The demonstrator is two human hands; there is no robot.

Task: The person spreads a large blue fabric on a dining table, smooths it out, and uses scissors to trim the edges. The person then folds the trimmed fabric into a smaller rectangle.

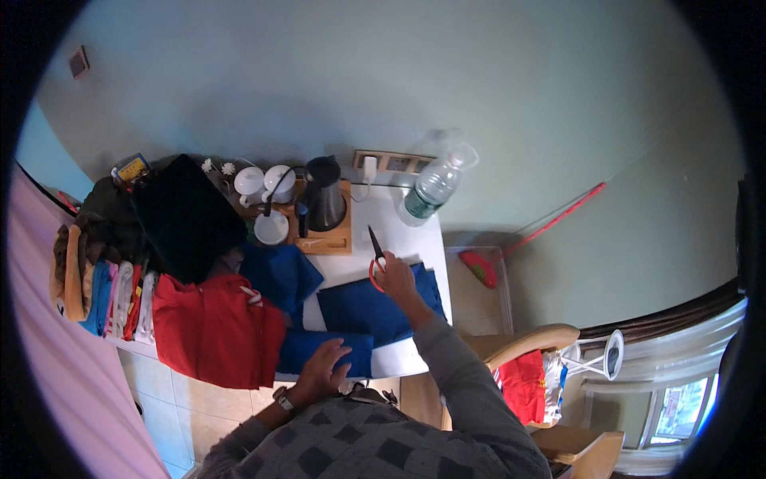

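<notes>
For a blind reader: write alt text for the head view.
Seen from above, a person's right hand holds red-handled scissors over blue cloth on a white table, while the left hand presses the cloth's near edge. A red garment, kettle and water bottle surround them.

scissors [375,254] above cloth [367,310] on table [415,231], kettle [325,204] behind

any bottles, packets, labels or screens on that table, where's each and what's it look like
Plastic water bottle: far right corner of the white table, clear, with a dark green label band.
Small yellow packet or device with a blue face: far left, behind the black bag; too small to tell which.
No lit screen shows.
</notes>
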